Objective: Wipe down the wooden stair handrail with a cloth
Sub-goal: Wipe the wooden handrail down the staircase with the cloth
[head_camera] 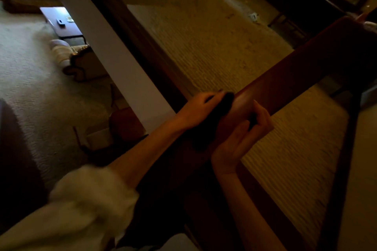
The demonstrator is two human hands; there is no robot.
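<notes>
Two bare hands meet on the wooden handrail (285, 85), which runs as a slant from the lower middle of the view up to the upper right corner. The cloth (221, 111), dark and bunched, lies across the top of the rail about halfway along its visible length and trails down the rail towards the person. The left hand (201, 107) rests on the cloth from the rail's far edge. Its fingers lie close together and bend over the bunched end, gripping it against the wood, though blur hides the fingertips. A pale fluffy sleeve (87, 199) is pushed up that forearm.

The right hand (243, 136) comes up from under the near edge of the rail, palm turned up, just beside the cloth. Its fingers (263, 115) are held together and curl round the near edge onto the top of the rail, with the thumb lying along the underside. Whether this hand touches the cloth cannot be told in the dim light.

Far below, pale carpet (24, 63) covers a lower floor, where a low table (67, 30) and a patterned armchair (79, 61) stand near a white wall (114, 57).
</notes>
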